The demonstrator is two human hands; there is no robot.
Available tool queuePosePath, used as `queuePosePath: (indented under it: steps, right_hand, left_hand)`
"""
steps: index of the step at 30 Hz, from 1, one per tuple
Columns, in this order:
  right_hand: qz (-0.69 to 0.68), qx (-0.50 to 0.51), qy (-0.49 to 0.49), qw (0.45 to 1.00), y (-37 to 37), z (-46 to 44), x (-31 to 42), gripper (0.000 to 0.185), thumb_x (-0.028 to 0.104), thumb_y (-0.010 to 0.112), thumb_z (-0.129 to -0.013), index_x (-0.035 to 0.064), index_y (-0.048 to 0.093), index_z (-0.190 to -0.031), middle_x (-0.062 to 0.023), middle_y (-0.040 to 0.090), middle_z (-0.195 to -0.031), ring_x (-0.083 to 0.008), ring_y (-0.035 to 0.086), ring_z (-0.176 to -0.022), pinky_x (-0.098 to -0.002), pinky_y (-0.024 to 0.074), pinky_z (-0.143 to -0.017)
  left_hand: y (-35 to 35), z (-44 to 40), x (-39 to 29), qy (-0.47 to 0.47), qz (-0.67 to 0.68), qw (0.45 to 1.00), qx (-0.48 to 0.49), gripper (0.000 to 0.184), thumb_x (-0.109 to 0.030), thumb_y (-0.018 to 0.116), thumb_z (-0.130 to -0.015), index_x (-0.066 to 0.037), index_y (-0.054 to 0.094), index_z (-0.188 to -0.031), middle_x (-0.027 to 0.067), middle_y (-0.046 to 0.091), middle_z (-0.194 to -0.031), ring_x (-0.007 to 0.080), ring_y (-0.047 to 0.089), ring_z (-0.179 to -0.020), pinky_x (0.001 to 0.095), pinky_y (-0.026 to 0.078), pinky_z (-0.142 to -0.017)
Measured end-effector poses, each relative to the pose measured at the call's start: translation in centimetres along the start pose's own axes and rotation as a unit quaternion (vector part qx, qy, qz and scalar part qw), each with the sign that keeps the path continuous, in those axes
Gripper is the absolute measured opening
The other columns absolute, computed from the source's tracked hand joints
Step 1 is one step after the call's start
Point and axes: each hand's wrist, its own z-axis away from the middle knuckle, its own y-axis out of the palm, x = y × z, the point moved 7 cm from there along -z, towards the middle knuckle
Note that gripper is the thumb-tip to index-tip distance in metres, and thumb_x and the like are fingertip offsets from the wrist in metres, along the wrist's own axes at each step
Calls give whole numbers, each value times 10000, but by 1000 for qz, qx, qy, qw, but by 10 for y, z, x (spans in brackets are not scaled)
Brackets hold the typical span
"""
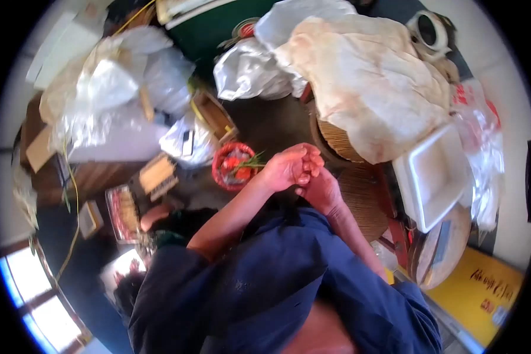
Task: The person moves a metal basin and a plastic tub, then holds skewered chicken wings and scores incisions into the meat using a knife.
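Observation:
My left hand (289, 166) and my right hand (323, 190) meet in front of my body, above the floor. Their fingers curl in against each other and look wet or shiny. Whatever lies between them, if anything, is hidden or too small to make out. Just left of my left hand stands a small red basket (223, 177) with red contents and a few green stalks. To the right of my hands is a round container of thin brown sticks (340, 141), partly covered by a stained, cream-coloured cloth (374, 82).
A white foam tray (418, 194) leans at the right, beside a crumpled plastic bag (484, 177). Plastic bags (109, 82) pile up at the upper left. Near them are a cardboard box (215, 115) and a small wooden stool (158, 176). Another person's hand (154, 216) shows at left.

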Motion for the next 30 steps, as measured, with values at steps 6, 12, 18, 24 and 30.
queuePosePath:
  steps: [6, 12, 18, 24, 30]
  right_hand:
    - [62, 11, 88, 994, -1, -20, -8, 316, 406, 343, -982, 169, 541, -1047, 0, 582, -950, -162, 546, -874, -328, 433, -709]
    - [155, -3, 138, 978, 5, -34, 6, 281, 400, 383, -965, 163, 534, -971, -12, 592, -924, -168, 553, -903, -339, 425, -747]
    - [69, 41, 136, 988, -7, -40, 10, 279, 410, 415, -965, 182, 577, -964, 11, 641, -910, -169, 604, -888, -377, 481, -758]
    - [80, 38, 102, 991, -25, -11, 43, 479, 507, 399, -970, 94, 637, -1009, -50, 675, -981, -191, 623, -932, -334, 477, -792]
    - [138, -127, -85, 978, -48, 36, 84, 281, 272, 489, -962, 33, 621, -1029, -73, 650, -976, -180, 649, -839, -284, 496, -680]
  left_hand:
    - [-21, 17, -17, 59, 20, 998, -25, 314, -201, 529, -945, 9, 519, -1178, 173, 641, -1045, 241, 656, -869, 315, 551, -679]
    - [-35, 22, -27, 155, 17, 986, -63, 312, -222, 514, -955, 4, 523, -1170, 171, 628, -1056, 234, 640, -874, 305, 542, -653]
    - [-17, 9, -21, 154, 10, 983, -99, 338, -232, 529, -939, -13, 513, -1196, 154, 618, -1060, 241, 629, -892, 324, 540, -673]
    - [-11, -11, -20, 107, -97, 982, -123, 316, -233, 543, -936, -35, 536, -1182, 138, 639, -1041, 221, 636, -872, 303, 534, -614]
    - [-21, -26, -20, 28, -168, 977, -131, 290, -258, 567, -918, -51, 548, -1120, 117, 647, -1018, 202, 633, -860, 285, 489, -613]
